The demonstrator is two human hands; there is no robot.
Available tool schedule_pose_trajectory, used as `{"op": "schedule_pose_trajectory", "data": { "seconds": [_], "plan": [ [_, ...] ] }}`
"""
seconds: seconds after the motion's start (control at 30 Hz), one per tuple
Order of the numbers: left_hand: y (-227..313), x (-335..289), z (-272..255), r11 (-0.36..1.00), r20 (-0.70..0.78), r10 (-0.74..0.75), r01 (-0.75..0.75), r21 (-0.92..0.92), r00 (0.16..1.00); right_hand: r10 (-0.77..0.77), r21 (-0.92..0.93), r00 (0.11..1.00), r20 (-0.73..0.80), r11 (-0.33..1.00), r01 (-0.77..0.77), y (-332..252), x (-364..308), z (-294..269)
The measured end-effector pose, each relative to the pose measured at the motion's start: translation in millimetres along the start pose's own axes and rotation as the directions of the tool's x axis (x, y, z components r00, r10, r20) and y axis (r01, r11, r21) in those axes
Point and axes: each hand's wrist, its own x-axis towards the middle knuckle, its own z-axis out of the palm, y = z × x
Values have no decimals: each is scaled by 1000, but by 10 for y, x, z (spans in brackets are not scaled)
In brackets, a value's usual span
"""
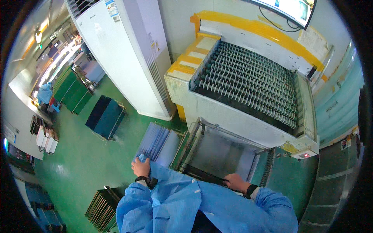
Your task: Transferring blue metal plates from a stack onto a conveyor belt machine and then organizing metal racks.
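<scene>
My left hand (140,167) is curled at the near end of a row of upright pale blue sheets (151,140). A crumpled light blue bit (143,158) shows at its fingertips; what the fingers grip is partly hidden. With closed fingers, my right hand (235,181) holds the dark near bar of a metal-framed rack (206,173). Inside that rack's frame lies a greyish, translucent flat surface (227,151). Both wrists wear black bands, and my blue smock covers the lower middle.
Beyond the rack stands a white machine with rows of disc rollers (248,81), edged in yellow tape. A tall white air conditioner (116,50) stands to its left. Racks of dark panels (105,116) stand on the green floor (70,155). A person in blue (45,93) is far left.
</scene>
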Motion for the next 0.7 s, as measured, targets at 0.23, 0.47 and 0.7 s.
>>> {"op": "schedule_pose_trajectory", "data": {
  "seconds": [0.23,0.47,0.7],
  "plan": [
    [-43,69,67,1000,15,-5,5,10,1000,-52,-174,992,115,982,72,-8,33,-75],
    [5,103,48,999,22,-7,6,40,1000,-20,-124,988,154,991,40,-532,-96,-780],
    [46,155,49,999,49,-14,11,48,999,-9,-73,997,75,997,15,-1106,-352,-1664]
  ]
}}
